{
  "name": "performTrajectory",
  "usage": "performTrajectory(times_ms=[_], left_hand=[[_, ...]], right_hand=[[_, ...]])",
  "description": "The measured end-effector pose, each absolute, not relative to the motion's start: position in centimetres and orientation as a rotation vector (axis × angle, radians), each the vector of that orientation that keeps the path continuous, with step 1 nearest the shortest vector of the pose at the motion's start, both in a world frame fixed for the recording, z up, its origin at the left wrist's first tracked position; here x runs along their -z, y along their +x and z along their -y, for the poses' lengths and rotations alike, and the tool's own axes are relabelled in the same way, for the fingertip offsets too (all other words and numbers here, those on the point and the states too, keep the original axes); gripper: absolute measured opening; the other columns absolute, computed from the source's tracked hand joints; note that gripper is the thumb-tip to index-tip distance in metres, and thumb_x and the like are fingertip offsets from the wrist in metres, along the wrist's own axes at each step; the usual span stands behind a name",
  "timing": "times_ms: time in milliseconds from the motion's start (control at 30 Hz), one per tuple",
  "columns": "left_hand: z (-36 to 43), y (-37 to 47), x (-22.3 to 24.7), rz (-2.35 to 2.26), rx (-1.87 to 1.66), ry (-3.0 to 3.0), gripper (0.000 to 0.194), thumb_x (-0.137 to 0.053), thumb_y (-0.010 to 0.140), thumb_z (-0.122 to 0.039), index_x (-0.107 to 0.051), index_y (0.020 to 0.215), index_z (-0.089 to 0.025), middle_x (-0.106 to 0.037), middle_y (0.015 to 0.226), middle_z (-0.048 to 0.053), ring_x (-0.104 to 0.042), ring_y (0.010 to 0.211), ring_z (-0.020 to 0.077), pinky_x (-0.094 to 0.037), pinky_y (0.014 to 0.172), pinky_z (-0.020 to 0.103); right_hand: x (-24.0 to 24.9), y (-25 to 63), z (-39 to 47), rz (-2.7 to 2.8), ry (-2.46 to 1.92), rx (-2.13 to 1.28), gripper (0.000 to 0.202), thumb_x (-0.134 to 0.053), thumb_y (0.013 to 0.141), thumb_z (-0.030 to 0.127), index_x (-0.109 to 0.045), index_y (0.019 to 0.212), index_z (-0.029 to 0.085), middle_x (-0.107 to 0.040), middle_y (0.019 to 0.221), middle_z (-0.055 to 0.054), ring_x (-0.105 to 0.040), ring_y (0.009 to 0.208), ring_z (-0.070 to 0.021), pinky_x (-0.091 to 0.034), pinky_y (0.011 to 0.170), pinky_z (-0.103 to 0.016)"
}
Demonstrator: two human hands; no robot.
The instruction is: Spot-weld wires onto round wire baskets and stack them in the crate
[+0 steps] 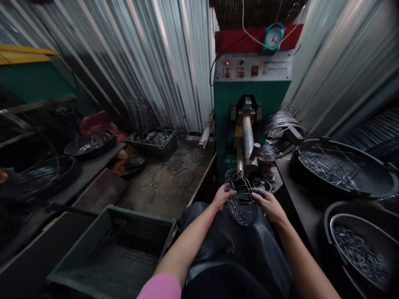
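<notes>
Between my two hands a wire basket (234, 204) of thin metal rods is held up in front of a green spot welder (222, 99). My left hand (223, 196) is closed on the basket's left side, fingers round its wires. On the opposite side my right hand (268, 202) pinches a wire of the same basket with thumb and fingers. The basket's upper edge lies at the tip of the welder's electrode arms (248, 141); whether it touches them I cannot tell. A black apron (230, 249) covers my lap beneath it.
To the right, a black pan (374, 178) holds wire pieces, and a basin (331, 220) nearer me contains small metal parts. Wire hoops (274, 133) hang beside the welder. At left stand a green crate (106, 211) and a metal-filled tray (170, 145). A teal clock (274, 38) sits on top.
</notes>
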State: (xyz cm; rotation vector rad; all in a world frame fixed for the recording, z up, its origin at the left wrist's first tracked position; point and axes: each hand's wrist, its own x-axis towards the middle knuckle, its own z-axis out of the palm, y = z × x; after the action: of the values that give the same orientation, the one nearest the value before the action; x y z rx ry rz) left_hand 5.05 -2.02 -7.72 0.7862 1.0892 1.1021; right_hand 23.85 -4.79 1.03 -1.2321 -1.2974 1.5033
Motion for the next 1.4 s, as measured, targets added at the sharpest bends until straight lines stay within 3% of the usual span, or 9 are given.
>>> performTrajectory(times_ms=[367, 533, 733, 900, 1067, 1400], left_hand=[[0.8, 5.5, 7.9, -1.069, -1.032, 0.744, 0.057, -0.072, 0.062, -0.031, -0.052, 0.113, -0.016, -0.056, 0.092, 0.005, -0.050, 0.071, 0.0109, -0.050, 0.053, 0.023], [1.4, 5.4, 8.2, -1.069, -1.059, 0.703, 0.054, -0.074, 0.060, -0.033, -0.052, 0.106, -0.016, -0.053, 0.084, 0.003, -0.047, 0.066, 0.0091, -0.051, 0.054, 0.024], [0.8, 5.6, 7.9, -1.098, -0.978, 0.674, 0.035, -0.068, 0.062, -0.038, -0.058, 0.086, -0.015, -0.050, 0.076, 0.001, -0.047, 0.064, 0.0107, -0.052, 0.055, 0.031], [1.3, 5.5, 7.9, -1.095, -0.960, 0.626, 0.034, -0.068, 0.062, -0.039, -0.060, 0.088, -0.017, -0.054, 0.081, 0.002, -0.051, 0.070, 0.0130, -0.050, 0.060, 0.031], [2.6, 5.8, 8.2, -1.014, -0.983, 0.571, 0.034, -0.071, 0.059, -0.037, -0.056, 0.080, -0.015, -0.053, 0.073, 0.000, -0.051, 0.060, 0.0106, -0.047, 0.055, 0.027], [1.4, 6.0, 6.7, -1.115, -0.851, 0.386, 0.029, -0.059, 0.074, -0.041, -0.053, 0.087, -0.016, -0.050, 0.062, -0.002, -0.050, 0.051, 0.0109, -0.049, 0.053, 0.030]], right_hand=[[-1.0, 23.3, 3.1, 1.329, -1.296, -1.367, 0.040, -0.068, 0.063, 0.046, -0.068, 0.093, 0.020, -0.069, 0.090, -0.005, -0.061, 0.084, -0.0221, -0.048, 0.073, -0.032], [-0.7, 24.5, 5.8, 1.371, -1.294, -1.477, 0.028, -0.068, 0.067, 0.044, -0.066, 0.081, 0.020, -0.067, 0.077, -0.002, -0.060, 0.072, -0.0175, -0.047, 0.066, -0.027], [-1.1, 23.5, 4.4, 1.404, -1.287, -1.363, 0.030, -0.065, 0.067, 0.047, -0.065, 0.079, 0.019, -0.064, 0.074, -0.001, -0.058, 0.070, -0.0178, -0.046, 0.063, -0.028], [-0.7, 24.0, 5.3, 1.374, -1.309, -1.399, 0.033, -0.066, 0.066, 0.046, -0.065, 0.086, 0.020, -0.066, 0.081, -0.003, -0.058, 0.075, -0.0190, -0.046, 0.067, -0.030], [-0.2, 25.3, 7.8, 1.310, -1.333, -1.507, 0.030, -0.068, 0.065, 0.045, -0.063, 0.080, 0.020, -0.062, 0.069, 0.001, -0.055, 0.062, -0.0147, -0.043, 0.058, -0.026], [-1.4, 22.9, 3.4, 1.392, -1.281, -1.333, 0.031, -0.062, 0.066, 0.045, -0.063, 0.081, 0.018, -0.064, 0.073, -0.002, -0.056, 0.068, -0.0173, -0.045, 0.062, -0.029]])
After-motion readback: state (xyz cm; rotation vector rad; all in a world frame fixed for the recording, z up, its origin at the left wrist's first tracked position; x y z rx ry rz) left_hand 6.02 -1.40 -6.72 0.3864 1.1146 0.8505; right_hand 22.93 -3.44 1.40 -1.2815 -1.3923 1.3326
